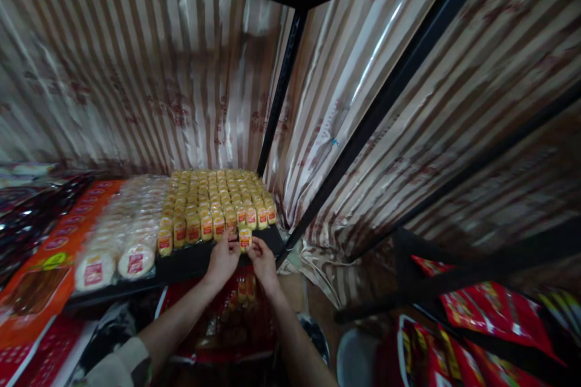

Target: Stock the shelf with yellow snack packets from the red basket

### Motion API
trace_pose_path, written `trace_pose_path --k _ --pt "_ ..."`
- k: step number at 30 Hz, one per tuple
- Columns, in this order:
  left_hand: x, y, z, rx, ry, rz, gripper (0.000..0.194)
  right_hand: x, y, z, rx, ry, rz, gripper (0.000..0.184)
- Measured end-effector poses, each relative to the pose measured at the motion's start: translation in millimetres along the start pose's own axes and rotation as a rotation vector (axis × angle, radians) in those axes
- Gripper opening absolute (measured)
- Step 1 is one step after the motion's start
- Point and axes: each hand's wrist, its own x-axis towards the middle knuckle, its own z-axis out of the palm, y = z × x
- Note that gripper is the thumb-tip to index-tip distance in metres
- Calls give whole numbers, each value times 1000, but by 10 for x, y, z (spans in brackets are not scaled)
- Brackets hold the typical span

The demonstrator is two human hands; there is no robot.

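A small yellow wrapped snack cake (245, 240) with a red label stands upright between my two hands, over the front edge of a black shelf (190, 258). My left hand (224, 259) has its thumb and fingertips close against the left side of the cake. On the opposite side, my right hand (263, 258) grips its edge between thumb and fingers. Just beyond my hands, rows of matching yellow snack cakes (206, 225) stand packed on the shelf, their labels facing me.
Left of the yellow rows are two rows of round white packaged cakes (136, 261), then an orange package (49, 266). Below my arms lies a red bag or box (195, 338) with yellow packs inside. Black shelf posts (284, 84) and striped sheeting (204, 72) enclose the corner. Red packets (494, 311) lie at right.
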Motion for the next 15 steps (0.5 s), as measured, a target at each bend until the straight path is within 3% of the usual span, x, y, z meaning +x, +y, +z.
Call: trace_pose_path --k 6,15 --pt "8 7 150 93 -12 45 39 295 67 64 -203 86 -73 26" --pt "123 -38 235 132 -52 74 40 439 96 173 -390 84 -81 23"
